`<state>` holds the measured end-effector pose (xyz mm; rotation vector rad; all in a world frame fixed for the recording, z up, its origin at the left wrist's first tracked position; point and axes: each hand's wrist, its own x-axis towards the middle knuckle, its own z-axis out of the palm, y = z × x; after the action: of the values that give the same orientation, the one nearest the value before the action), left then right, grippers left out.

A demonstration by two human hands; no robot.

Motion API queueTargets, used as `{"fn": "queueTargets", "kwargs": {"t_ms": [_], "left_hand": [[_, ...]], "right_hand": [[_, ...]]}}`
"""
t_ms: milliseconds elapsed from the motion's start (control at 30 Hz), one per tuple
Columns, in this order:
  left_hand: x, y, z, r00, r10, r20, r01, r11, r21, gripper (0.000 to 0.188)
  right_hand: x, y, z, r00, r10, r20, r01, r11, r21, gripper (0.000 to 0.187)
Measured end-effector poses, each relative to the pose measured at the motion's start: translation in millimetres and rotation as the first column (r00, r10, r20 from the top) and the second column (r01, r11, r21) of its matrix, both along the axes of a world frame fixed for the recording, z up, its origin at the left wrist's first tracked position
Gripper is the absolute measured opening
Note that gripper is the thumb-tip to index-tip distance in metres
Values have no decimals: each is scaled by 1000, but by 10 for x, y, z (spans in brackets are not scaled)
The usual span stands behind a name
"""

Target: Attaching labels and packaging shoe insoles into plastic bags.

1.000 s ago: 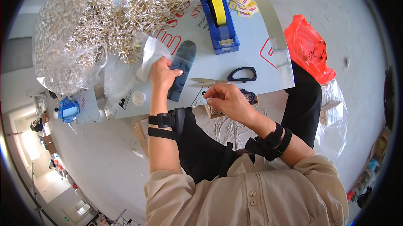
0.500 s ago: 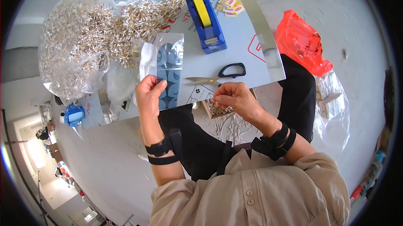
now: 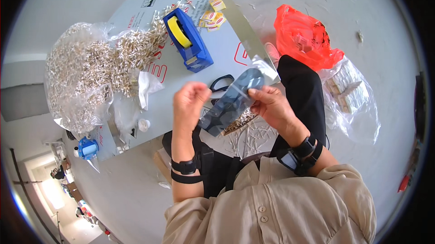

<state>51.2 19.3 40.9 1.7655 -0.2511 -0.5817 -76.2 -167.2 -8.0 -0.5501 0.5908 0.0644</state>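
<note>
A clear plastic bag with a dark blue-grey print (image 3: 235,96) is pinched at its right edge by my right hand (image 3: 272,106). It slants over the table's near edge, upper end to the right. To its left is my left hand (image 3: 189,103), raised with fingers curled and closed; whether anything small is in them I cannot make out. Behind the bag lie scissors (image 3: 222,83), with one black handle loop showing and the rest mostly hidden. Below the bag, an open box of cotton swabs (image 3: 244,120) is partly covered.
A blue tape dispenser (image 3: 192,47) with yellow core stands on the table (image 3: 217,58). Left of it spreads a cotton swab heap (image 3: 131,53) beside a large bag of swabs (image 3: 77,72). Small yellow packets (image 3: 212,19) lie beyond. A red plastic bag (image 3: 303,40) sits at the right.
The printed bag has gone from lying upright by my left hand to hanging slanted in my right hand. My left hand has come away from it. The view has shifted.
</note>
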Motion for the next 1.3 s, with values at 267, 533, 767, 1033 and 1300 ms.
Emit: {"fn": "queueTargets", "kwargs": {"t_ms": [267, 533, 767, 1033, 1300], "left_hand": [[708, -435, -148, 868, 226, 442, -376, 880, 290, 87], [1476, -885, 72, 767, -159, 622, -423, 603, 676, 101], [1602, -1036, 37, 780, -218, 587, -388, 568, 726, 90], [1809, -974, 27, 741, -234, 629, -427, 560, 710, 87], [2213, -686, 41, 751, -180, 635, -500, 472, 726, 88]], "right_hand": [[-53, -708, -215, 920, -353, -171, 389, 873, 293, 9], [-141, -1097, -452, 849, -488, -202, 523, 830, 192, 8], [-138, -1086, -567, 874, -461, -150, 484, 852, 198, 6], [-210, -1144, -569, 861, -504, -70, 500, 812, 302, 18], [-324, -1259, -811, 801, -542, 255, 399, 800, 449, 24]]}}
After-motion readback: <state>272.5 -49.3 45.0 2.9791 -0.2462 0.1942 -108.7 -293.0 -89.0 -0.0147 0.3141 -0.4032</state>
